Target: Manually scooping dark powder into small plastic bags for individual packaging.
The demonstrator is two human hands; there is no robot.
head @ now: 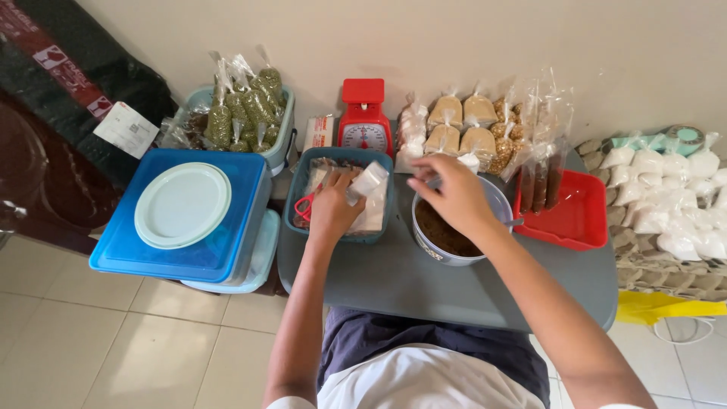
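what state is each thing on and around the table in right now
left hand: inside the blue-green tub, holding a small clear bag
right hand: over the bowl
bowl: part full of brown powder
red tray: holds upright brown packets
blue bin: lidded, pale lid resting on top

The person wears a white short-sleeved shirt [424, 382] and dark navy shorts [379, 337]; both forearms are bare, without rings or watch.
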